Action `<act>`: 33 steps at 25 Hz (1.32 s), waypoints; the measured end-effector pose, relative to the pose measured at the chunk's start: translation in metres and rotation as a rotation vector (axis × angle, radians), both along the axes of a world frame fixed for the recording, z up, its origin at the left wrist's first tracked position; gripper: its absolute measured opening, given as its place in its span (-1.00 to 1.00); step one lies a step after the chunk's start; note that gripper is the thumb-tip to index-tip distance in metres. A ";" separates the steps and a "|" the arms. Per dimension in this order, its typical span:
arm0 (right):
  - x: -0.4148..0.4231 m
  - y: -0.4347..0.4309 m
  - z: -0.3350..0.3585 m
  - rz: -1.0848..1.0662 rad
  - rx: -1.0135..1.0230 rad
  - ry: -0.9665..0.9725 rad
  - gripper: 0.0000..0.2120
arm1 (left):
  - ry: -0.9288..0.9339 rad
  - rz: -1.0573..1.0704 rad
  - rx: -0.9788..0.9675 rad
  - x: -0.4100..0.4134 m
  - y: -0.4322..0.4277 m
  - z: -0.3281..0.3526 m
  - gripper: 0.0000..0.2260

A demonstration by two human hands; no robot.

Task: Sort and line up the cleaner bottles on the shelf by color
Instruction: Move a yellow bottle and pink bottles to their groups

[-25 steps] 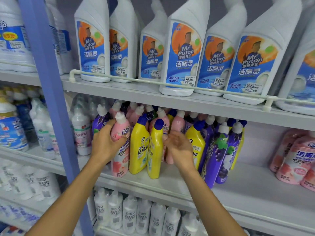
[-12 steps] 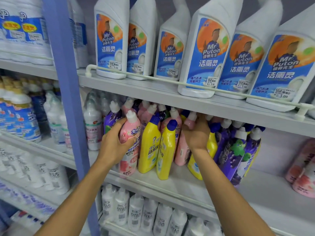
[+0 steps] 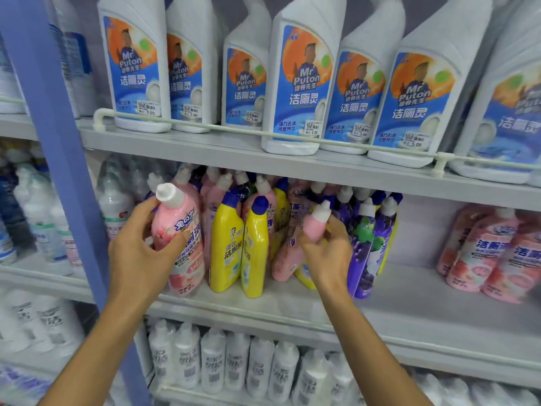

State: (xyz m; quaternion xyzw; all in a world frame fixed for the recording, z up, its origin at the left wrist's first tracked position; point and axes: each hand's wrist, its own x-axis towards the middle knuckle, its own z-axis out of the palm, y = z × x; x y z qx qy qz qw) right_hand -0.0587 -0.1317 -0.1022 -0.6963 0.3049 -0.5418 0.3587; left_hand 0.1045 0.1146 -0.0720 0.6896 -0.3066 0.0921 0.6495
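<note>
Currently the left hand (image 3: 137, 253) grips a tilted pink bottle (image 3: 181, 238) at the cluster's left end on the middle shelf (image 3: 409, 303); the right hand (image 3: 328, 253) clasps a second pink bottle (image 3: 314, 227) by its neck, two yellow bottles (image 3: 227, 247) standing between them.

Left grip (image 3: 140, 250): we see a bare hand with slim fingers.
Right grip (image 3: 325, 253): we see a bare hand, much like the left.
Left forearm (image 3: 96, 350): bare down to our frame's lower edge.
Right forearm (image 3: 374, 347): bare to the same edge.
</note>
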 end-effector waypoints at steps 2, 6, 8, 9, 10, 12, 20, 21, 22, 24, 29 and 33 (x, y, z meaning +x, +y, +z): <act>-0.028 0.003 0.005 0.083 0.005 -0.005 -0.66 | -0.061 -0.063 -0.011 -0.017 0.007 0.011 -0.44; -0.085 0.012 0.029 0.221 0.002 -0.056 -0.73 | -0.068 -0.239 -0.017 -0.061 -0.010 0.021 -0.45; -0.114 0.009 0.034 0.275 0.042 -0.047 -0.68 | -0.052 -0.311 -0.013 -0.088 -0.036 0.018 -0.45; -0.128 0.005 0.035 0.291 0.054 -0.040 -0.64 | -0.044 -0.340 -0.016 -0.102 -0.050 0.015 -0.44; -0.142 0.000 0.037 0.292 0.059 -0.038 -0.61 | -0.046 -0.367 -0.005 -0.116 -0.066 0.013 -0.42; -0.174 -0.015 0.040 0.274 0.077 -0.053 -0.61 | -0.047 -0.434 0.023 -0.148 -0.101 0.011 -0.41; -0.293 -0.125 0.053 0.240 -0.010 0.062 -0.64 | -0.005 -0.536 0.086 -0.262 -0.260 -0.005 -0.46; -0.303 -0.140 0.050 0.234 -0.014 0.104 -0.66 | 0.009 -0.536 0.095 -0.275 -0.279 -0.010 -0.47; -0.313 -0.155 0.046 0.236 -0.014 0.133 -0.69 | 0.031 -0.536 0.105 -0.288 -0.297 -0.015 -0.49; -0.325 -0.181 0.035 0.236 0.000 0.120 -0.74 | 0.047 -0.533 0.112 -0.307 -0.325 -0.023 -0.51; -0.334 -0.211 0.015 0.307 0.036 0.048 -0.59 | -0.045 -0.477 0.162 -0.321 -0.354 -0.032 -0.46; -0.341 -0.229 0.011 0.435 0.120 0.083 -0.60 | 0.052 -0.564 0.217 -0.311 -0.348 -0.024 -0.47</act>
